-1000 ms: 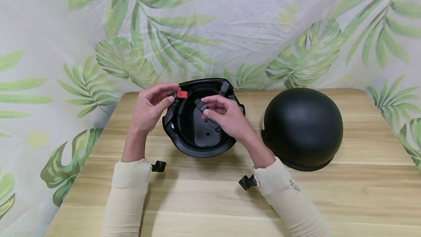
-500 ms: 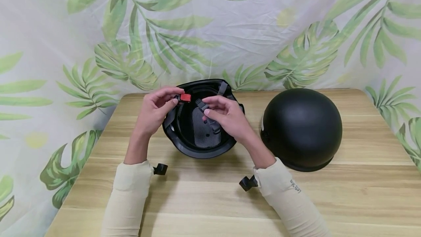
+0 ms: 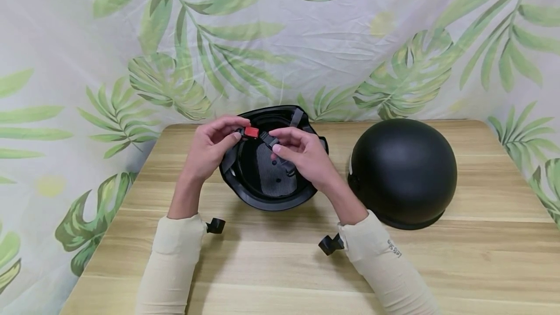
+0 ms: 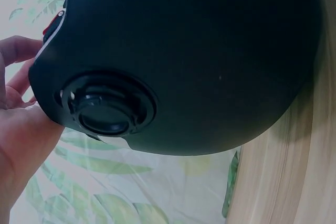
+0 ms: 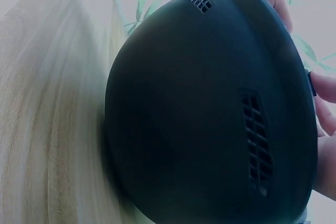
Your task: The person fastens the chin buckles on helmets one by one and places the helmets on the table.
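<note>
An upturned black helmet (image 3: 271,204) rests on the table, its lining and grey straps showing in the head view. Over its left side my left hand (image 3: 212,147) pinches a red-and-black buckle half (image 3: 251,132) between thumb and fingers. My right hand (image 3: 304,154) pinches the other buckle half, a black clip (image 3: 268,138) on a dark strap, over the middle of the bowl. The two halves are close together, end facing end. Both wrist views show mostly the helmet's outer shell (image 4: 199,66), which covers much of the hands; a slotted vent (image 5: 256,140) appears in the right one.
A second black helmet (image 3: 404,169) stands dome up to the right, close to my right forearm. The wooden table (image 3: 271,266) ends at a leaf-printed cloth (image 3: 323,52) behind. Small black mounts (image 3: 216,226) stick out from both cuffs.
My left hand has moved right and slightly down with the red-and-black buckle half, bringing it close to the black clip. My right hand has hardly moved.
</note>
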A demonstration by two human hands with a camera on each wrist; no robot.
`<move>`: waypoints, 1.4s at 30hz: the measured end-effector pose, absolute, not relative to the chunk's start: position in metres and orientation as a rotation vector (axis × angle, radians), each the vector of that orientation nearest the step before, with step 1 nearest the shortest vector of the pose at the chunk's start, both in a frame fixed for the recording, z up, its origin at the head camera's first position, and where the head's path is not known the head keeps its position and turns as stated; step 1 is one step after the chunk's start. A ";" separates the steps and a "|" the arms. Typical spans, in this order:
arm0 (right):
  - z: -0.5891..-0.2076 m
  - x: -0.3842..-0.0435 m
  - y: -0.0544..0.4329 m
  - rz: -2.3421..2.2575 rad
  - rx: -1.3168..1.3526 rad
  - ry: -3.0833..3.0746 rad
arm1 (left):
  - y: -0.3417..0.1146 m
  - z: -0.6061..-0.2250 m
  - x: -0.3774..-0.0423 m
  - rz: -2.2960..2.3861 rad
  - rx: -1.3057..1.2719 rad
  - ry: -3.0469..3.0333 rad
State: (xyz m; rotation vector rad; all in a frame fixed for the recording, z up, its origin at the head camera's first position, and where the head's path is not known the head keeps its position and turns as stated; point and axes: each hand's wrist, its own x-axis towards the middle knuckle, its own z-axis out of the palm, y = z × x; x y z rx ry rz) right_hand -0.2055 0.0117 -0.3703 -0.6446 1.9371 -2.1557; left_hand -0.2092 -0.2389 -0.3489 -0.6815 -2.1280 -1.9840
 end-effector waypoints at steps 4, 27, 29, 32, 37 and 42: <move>-0.371 -0.206 0.012 -2.156 -0.654 1.924 | -0.237 -0.348 -0.208 -1.994 -0.689 -2.123; -0.369 -0.208 0.014 -2.109 -0.630 1.958 | -0.239 -0.347 -0.207 -1.887 -0.820 -2.237; -0.369 -0.208 0.014 -2.109 -0.619 1.956 | -0.239 -0.348 -0.207 -1.927 -0.839 -2.221; -0.369 -0.208 0.015 -2.117 -0.607 1.947 | -0.240 -0.348 -0.206 -1.969 -0.854 -2.211; -0.369 -0.207 0.016 -2.133 -0.632 1.954 | -0.240 -0.348 -0.206 -1.915 -0.864 -2.251; -0.370 -0.208 0.016 -2.143 -0.664 1.974 | -0.239 -0.348 -0.206 -1.848 -0.861 -2.281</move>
